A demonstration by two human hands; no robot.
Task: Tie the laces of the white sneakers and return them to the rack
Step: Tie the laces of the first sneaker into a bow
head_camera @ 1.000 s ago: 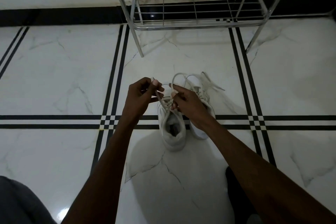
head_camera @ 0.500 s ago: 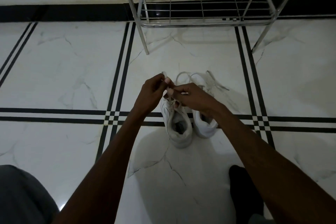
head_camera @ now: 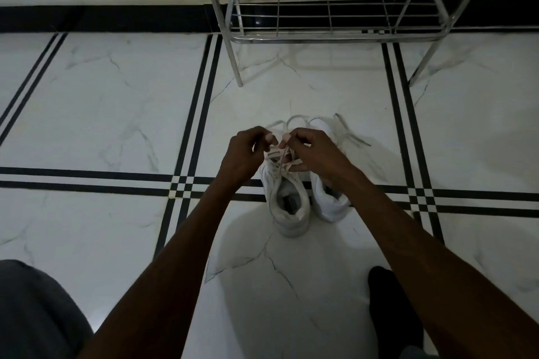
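Two white sneakers stand side by side on the floor, heels toward me. Over the left sneaker [head_camera: 288, 207], my left hand [head_camera: 243, 159] and my right hand [head_camera: 316, 154] almost touch, each pinching a strand of its white lace [head_camera: 280, 159]. A lace loop [head_camera: 294, 119] arcs out beyond my fingertips. My right wrist covers part of the right sneaker [head_camera: 331, 204], whose loose laces [head_camera: 350, 135] lie spread on the tile to the right.
A metal shoe rack [head_camera: 329, 35] with a bare wire shelf stands against the wall just beyond the sneakers. The floor [head_camera: 116, 111] is white marble tile with black stripes. My grey-clad knee [head_camera: 35, 312] is at lower left, a dark foot [head_camera: 390, 309] at lower right.
My hands have drawn closer together over the left sneaker and the lace strands now cross between them. The view has shifted slightly, so the rack sits further right.
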